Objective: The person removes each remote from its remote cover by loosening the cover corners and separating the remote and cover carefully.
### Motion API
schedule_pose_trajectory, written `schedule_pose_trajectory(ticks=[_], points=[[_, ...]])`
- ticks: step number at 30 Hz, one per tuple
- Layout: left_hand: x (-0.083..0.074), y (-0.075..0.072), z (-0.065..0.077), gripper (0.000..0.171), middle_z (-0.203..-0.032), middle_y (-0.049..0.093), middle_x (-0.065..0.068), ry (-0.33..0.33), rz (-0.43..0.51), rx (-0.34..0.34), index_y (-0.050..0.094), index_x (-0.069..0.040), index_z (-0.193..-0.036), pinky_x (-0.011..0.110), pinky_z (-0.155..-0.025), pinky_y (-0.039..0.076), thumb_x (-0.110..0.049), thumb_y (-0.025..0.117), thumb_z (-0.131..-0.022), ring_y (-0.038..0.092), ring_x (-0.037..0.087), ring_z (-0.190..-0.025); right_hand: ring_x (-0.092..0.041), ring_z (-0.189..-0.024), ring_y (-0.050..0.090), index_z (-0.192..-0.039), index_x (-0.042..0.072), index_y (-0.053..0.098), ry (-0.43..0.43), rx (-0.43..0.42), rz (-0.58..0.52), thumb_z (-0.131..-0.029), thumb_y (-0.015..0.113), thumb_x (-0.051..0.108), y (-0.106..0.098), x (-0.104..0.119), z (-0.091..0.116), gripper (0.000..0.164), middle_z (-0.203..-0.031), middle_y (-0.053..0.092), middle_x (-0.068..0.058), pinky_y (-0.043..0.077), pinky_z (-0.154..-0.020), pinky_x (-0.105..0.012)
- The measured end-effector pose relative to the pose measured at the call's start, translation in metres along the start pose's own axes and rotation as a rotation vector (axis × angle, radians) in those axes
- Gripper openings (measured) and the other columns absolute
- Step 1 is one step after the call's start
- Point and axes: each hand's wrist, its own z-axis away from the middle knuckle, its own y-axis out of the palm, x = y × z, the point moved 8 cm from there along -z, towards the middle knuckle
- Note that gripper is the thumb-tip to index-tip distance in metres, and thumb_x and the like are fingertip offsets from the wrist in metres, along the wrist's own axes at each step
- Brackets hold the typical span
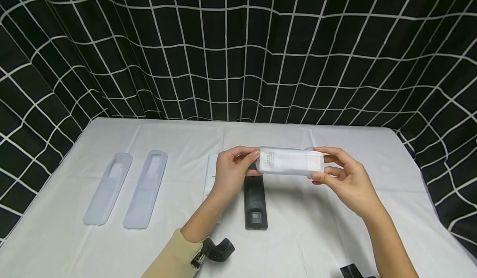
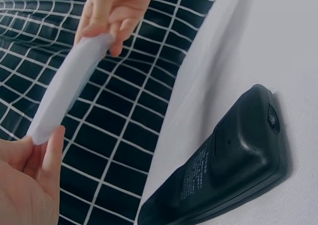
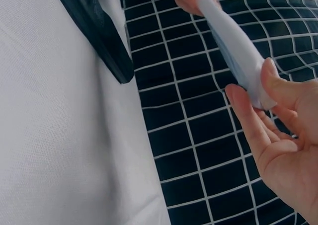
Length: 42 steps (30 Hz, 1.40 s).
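Note:
A white remote control in a translucent sleeve (image 1: 288, 161) is held up level above the table, with small print showing near its left end. My left hand (image 1: 232, 170) pinches the left end between thumb and fingers. At the opposite end, my right hand (image 1: 344, 178) grips the sleeve, thumb below and fingers above in the head view. Beneath the left hand lies a black remote control (image 1: 256, 205), back side up; the left wrist view shows the same black remote (image 2: 233, 155) close by. A white object (image 1: 210, 174), partly hidden by the left arm, lies beside it.
Two translucent remote covers (image 1: 109, 189) (image 1: 146, 191) lie side by side on the left of the white-clothed table (image 1: 186, 137). A black curtain with a white grid (image 1: 238, 54) encloses the back and sides.

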Motion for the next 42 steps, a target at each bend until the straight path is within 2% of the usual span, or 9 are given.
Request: schedule_pose_trajectory(ticks=[6, 10, 19, 25, 32, 42], points=[[0.000, -0.001, 0.000, 0.018, -0.101, 0.068, 0.024, 0.015, -0.004, -0.028, 0.068, 0.013, -0.108, 0.032, -0.064, 0.063, 0.000, 0.064, -0.096, 0.067, 0.011, -0.076, -0.015, -0.085, 0.072, -0.137, 0.002, 0.054, 0.011, 0.006, 0.040, -0.089, 0.072, -0.005, 0.001, 0.001, 0.000, 0.052, -0.115, 0.060, -0.007, 0.062, -0.079, -0.032], [-0.002, 0.002, 0.002, 0.017, -0.100, 0.065, 0.024, 0.020, -0.033, -0.022, 0.065, 0.013, -0.108, 0.032, -0.065, 0.063, 0.001, 0.061, -0.097, 0.066, 0.010, -0.076, -0.012, -0.089, 0.072, -0.138, 0.004, 0.053, 0.015, 0.005, 0.087, -0.090, 0.070, -0.004, 0.001, 0.002, 0.001, 0.052, -0.121, 0.059, -0.003, 0.061, -0.079, -0.029], [-0.009, 0.000, 0.003, 0.014, -0.101, 0.065, 0.024, 0.053, -0.096, -0.020, 0.064, 0.012, -0.107, 0.034, -0.065, 0.064, 0.002, 0.060, -0.098, 0.068, 0.018, -0.084, -0.014, -0.084, 0.073, -0.138, 0.007, 0.055, -0.029, -0.023, 0.126, -0.090, 0.069, -0.007, 0.002, 0.007, 0.001, 0.052, -0.118, 0.062, 0.000, 0.062, -0.077, -0.033], [-0.012, -0.002, 0.001, 0.014, -0.102, 0.064, 0.024, 0.042, -0.118, -0.017, 0.064, 0.012, -0.108, 0.034, -0.065, 0.064, 0.002, 0.060, -0.098, 0.070, 0.023, -0.087, -0.014, -0.083, 0.074, -0.138, 0.008, 0.055, -0.034, -0.037, 0.136, -0.090, 0.068, -0.008, 0.002, 0.007, 0.001, 0.052, -0.116, 0.063, 0.000, 0.062, -0.075, -0.033], [-0.012, -0.003, -0.001, 0.015, -0.105, 0.065, 0.024, 0.014, -0.104, -0.015, 0.064, 0.013, -0.108, 0.034, -0.066, 0.064, 0.002, 0.059, -0.098, 0.071, 0.027, -0.090, -0.014, -0.082, 0.074, -0.137, 0.007, 0.056, -0.050, -0.041, 0.137, -0.089, 0.069, -0.009, 0.000, 0.009, 0.002, 0.052, -0.112, 0.063, 0.000, 0.062, -0.074, -0.033], [-0.013, -0.006, -0.002, 0.014, -0.103, 0.066, 0.023, 0.009, -0.101, -0.018, 0.064, 0.012, -0.107, 0.035, -0.066, 0.064, 0.003, 0.060, -0.098, 0.071, 0.022, -0.087, -0.019, -0.077, 0.074, -0.137, 0.004, 0.055, -0.072, -0.040, 0.130, -0.089, 0.070, -0.009, -0.002, 0.011, 0.002, 0.052, -0.109, 0.059, -0.014, 0.062, -0.074, -0.034]])
